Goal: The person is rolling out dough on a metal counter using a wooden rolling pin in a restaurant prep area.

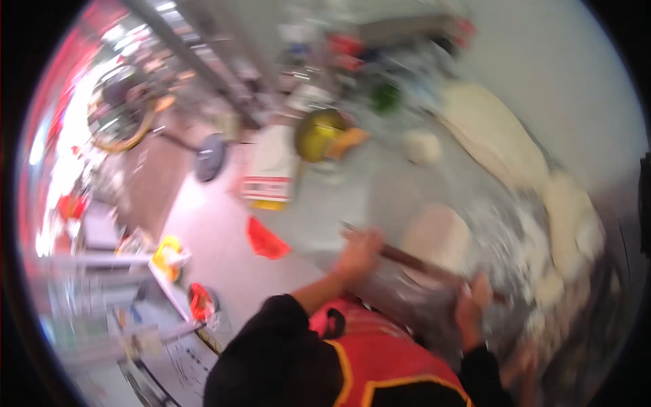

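Note:
A long brown rolling pin (422, 266) slants across the near side of the grey worktop, its left end farther away. Around its left part is my left hand (359, 256), fingers closed. Toward the other end my right hand (474, 298) grips it too, though motion blurs the fingers. Just beyond the pin lies a flat, round sheet of dough (439, 237). A small dough ball (422, 147) sits farther back. Large, long pieces of dough (498, 139) rest along the right side, near a patch of white flour (498, 234).
Left of the dough stand a yellow bowl (313, 139) with an orange thing at its edge and a white box (271, 161) with red stripes. A red piece (266, 239) lies nearer. Blurred bags and containers crowd the back; a wall (563, 74) rises at right.

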`<state>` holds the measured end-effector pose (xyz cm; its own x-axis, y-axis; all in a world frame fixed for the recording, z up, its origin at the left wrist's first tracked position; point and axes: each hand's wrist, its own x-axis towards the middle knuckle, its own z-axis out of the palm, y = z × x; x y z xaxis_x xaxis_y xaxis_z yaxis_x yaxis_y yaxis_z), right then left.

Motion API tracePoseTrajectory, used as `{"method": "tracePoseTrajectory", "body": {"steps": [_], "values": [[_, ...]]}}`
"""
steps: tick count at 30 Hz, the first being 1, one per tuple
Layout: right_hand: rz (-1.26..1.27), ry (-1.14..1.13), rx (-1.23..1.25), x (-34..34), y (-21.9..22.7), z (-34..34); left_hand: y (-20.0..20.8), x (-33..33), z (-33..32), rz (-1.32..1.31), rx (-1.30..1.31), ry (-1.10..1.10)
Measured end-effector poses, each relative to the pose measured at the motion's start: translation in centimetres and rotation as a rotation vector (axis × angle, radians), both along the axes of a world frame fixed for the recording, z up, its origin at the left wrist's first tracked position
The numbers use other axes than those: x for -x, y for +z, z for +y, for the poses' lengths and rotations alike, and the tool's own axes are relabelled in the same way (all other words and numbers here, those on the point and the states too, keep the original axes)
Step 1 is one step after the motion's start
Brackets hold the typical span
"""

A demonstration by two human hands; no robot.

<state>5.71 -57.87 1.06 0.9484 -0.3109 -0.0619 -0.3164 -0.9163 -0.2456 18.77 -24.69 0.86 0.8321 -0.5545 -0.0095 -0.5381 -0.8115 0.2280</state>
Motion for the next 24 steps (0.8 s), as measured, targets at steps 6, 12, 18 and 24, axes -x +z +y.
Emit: {"method": "tracePoseTrajectory", "body": {"steps": [6,12,18,24], "values": [[-0.198,-0.375,-1.008,-10.9,-7.7,-8.1,-3.6,-3.5,-4.5,-0.093,0.263,-0.328],[0.319,0.061,-0.379,-15.8,-0.8,-2.9,-2.0,2.3,-4.5,-0.059,0.349,-0.186],[0.159,-0.039,-0.903,-13.5,1.4,-3.0,-0.7,5.3,-5.4,0.09,0.25,-0.283],[0.062,-0.233,-1.122,-7.9,11.3,-7.1,2.0,6.4,-2.4,0.204,0.237,-0.326]]}}
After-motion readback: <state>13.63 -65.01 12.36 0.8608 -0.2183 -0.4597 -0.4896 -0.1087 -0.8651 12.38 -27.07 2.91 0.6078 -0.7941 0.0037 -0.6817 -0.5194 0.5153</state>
